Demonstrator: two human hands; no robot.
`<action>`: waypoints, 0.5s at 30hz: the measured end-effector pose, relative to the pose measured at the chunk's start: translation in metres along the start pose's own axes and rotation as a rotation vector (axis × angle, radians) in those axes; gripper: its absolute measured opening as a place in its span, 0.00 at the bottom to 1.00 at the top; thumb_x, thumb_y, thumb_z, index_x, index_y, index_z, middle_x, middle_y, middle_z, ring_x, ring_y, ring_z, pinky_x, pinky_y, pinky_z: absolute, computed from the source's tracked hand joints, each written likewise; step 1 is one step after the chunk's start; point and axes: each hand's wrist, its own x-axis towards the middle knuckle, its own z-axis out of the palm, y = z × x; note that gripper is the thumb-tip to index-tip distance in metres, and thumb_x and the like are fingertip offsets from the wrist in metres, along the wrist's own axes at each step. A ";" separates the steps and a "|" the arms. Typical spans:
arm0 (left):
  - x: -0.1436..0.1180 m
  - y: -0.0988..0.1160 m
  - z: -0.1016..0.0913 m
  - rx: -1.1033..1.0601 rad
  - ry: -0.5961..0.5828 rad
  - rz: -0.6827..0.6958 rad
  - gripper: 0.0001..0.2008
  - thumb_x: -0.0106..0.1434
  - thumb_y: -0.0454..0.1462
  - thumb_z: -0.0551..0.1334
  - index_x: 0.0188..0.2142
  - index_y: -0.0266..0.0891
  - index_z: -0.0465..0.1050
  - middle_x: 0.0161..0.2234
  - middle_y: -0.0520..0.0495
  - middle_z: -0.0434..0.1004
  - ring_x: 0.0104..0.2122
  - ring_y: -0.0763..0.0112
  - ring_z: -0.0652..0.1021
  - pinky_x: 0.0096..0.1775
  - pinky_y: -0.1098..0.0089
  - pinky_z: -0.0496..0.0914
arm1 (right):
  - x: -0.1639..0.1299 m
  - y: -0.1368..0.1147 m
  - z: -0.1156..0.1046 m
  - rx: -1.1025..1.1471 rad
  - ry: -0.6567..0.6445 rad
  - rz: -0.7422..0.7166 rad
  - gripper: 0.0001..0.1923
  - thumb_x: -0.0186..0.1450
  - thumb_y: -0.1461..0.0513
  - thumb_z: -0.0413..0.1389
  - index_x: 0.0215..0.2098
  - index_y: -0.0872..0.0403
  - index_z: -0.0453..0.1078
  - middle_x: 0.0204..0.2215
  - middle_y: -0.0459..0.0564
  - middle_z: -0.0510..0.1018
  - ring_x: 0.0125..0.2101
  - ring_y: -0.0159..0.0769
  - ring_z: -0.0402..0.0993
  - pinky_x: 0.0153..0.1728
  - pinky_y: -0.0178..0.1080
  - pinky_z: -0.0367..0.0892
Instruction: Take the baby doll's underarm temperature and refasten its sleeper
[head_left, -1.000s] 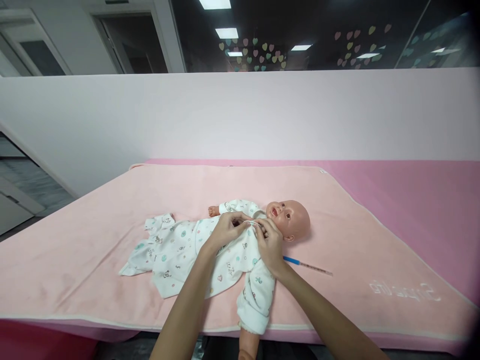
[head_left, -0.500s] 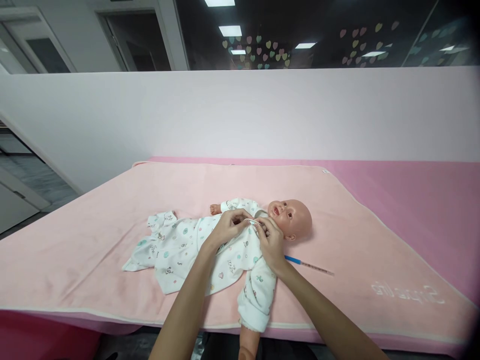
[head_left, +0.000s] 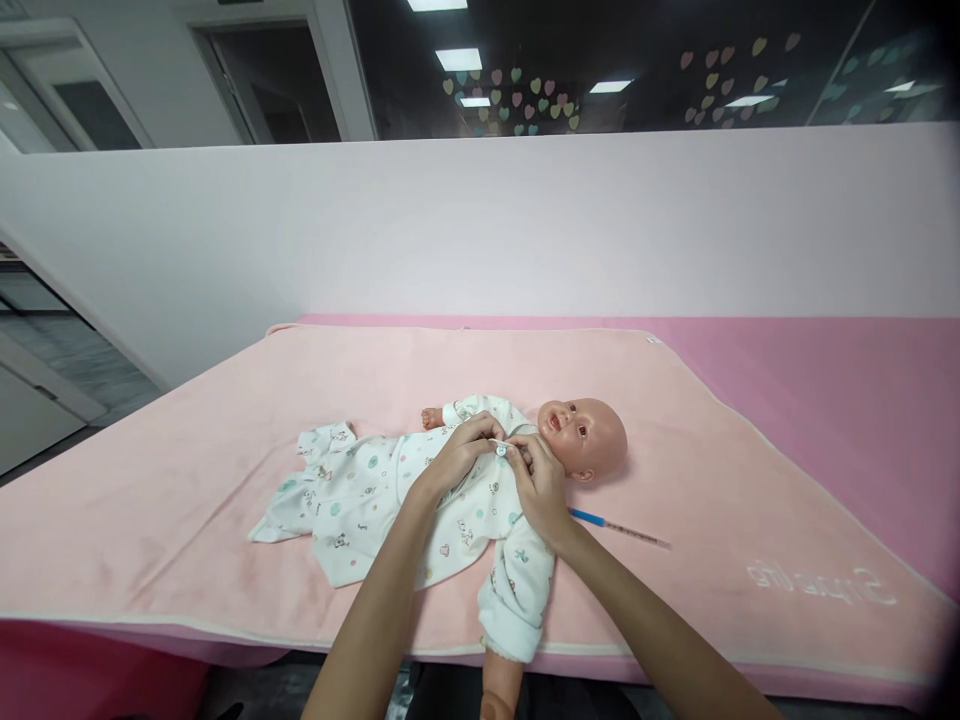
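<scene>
A baby doll lies on its back on a pale pink blanket, head to the right. It wears a white printed romper. Both my hands meet at the romper's collar, just left of the doll's chin. My left hand pinches the fabric edge by a small teal button. My right hand grips the opposite edge of the collar, touching the left hand's fingertips. One sleeved doll arm hangs over the front edge.
A thin thermometer with a blue end lies on the blanket just right of my right wrist. The blanket covers a pink table backed by a white partition wall. Floor drops away at the left.
The view has shifted slightly. My fingers have worked at the collar, and the teal button now shows between them. Doll and thermometer have not moved.
</scene>
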 end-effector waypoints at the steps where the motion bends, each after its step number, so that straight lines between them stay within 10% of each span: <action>1: 0.000 0.001 0.000 -0.015 -0.002 -0.001 0.04 0.54 0.35 0.53 0.26 0.38 0.64 0.30 0.50 0.64 0.34 0.69 0.66 0.39 0.69 0.61 | 0.000 0.000 0.001 0.009 0.009 0.009 0.08 0.66 0.60 0.46 0.36 0.53 0.66 0.29 0.46 0.73 0.27 0.31 0.67 0.29 0.34 0.62; 15: 0.000 -0.001 0.001 -0.242 -0.023 -0.060 0.04 0.53 0.34 0.56 0.28 0.36 0.67 0.28 0.50 0.67 0.31 0.71 0.68 0.36 0.72 0.62 | -0.002 -0.002 0.002 -0.141 0.055 -0.114 0.12 0.62 0.61 0.51 0.43 0.53 0.68 0.35 0.50 0.73 0.23 0.29 0.64 0.29 0.36 0.65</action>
